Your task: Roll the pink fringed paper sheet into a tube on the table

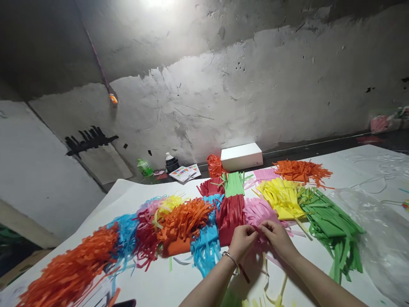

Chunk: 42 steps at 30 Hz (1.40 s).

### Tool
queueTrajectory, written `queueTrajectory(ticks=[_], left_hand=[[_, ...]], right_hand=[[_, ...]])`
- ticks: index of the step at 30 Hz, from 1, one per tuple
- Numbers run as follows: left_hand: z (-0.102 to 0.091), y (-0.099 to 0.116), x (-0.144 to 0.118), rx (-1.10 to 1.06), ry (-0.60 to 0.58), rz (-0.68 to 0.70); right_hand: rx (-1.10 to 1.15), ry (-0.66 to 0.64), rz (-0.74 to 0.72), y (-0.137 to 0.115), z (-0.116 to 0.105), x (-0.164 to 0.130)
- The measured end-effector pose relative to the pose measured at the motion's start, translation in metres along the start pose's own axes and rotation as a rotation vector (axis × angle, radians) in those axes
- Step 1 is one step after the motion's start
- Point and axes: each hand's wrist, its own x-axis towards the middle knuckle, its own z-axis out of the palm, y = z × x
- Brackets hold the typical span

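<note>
My left hand (pixel 243 241), with a silver bracelet at its wrist, and my right hand (pixel 277 239) are close together, thumbs and fingers pinched at the lower part of some pink fringed paper (pixel 258 211). The exact bit between the fingertips is partly hidden. Left of my hands is a dark red fringed paper bundle (pixel 230 217), with a blue one (pixel 207 243) beyond it. To the right are a yellow fringed bundle (pixel 283 198) and a green one (pixel 332 224). Pale yellow strips (pixel 266 279) hang or lie just below my hands.
Orange fringe piles (pixel 73 264) stretch along the left of the white table (pixel 150 285). Clear plastic film (pixel 380 243) covers the right side. Against the wall stand a white box (pixel 242 157), a red plastic bag (pixel 214 165), printed cards (pixel 184 173) and a green bottle (pixel 145 167).
</note>
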Motion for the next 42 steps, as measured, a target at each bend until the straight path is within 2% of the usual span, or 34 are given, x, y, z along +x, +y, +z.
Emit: queueTrajectory(ticks=[7,16,25,30,33,35,39,42], left_hand=[[0.002,-0.006,0.002,-0.007,0.007,0.003],[0.005,-0.007,0.004,-0.029,0.012,0.003],[0.004,-0.003,0.002,-0.046,0.01,-0.026],[0.007,-0.01,0.007,-0.008,0.063,-0.082],[0.008,-0.014,0.009,-0.03,0.057,-0.11],[0.01,-0.016,0.01,-0.052,0.051,-0.125],[0.012,-0.015,0.012,-0.1,0.03,-0.144],[0.012,-0.012,0.011,-0.127,0.008,-0.157]], right_hand=[[-0.158,0.056,-0.036,-0.007,-0.009,-0.009],[-0.244,0.073,-0.062,-0.015,-0.001,-0.011],[-0.245,0.106,-0.047,-0.004,0.0,-0.011],[-0.371,0.199,-0.092,0.001,-0.006,-0.015],[-0.471,0.23,-0.196,-0.004,-0.011,-0.023],[-0.531,0.205,-0.33,-0.012,-0.013,-0.029],[-0.638,-0.068,-0.693,-0.026,-0.013,-0.03],[-0.756,-0.191,-0.801,-0.027,-0.015,-0.021]])
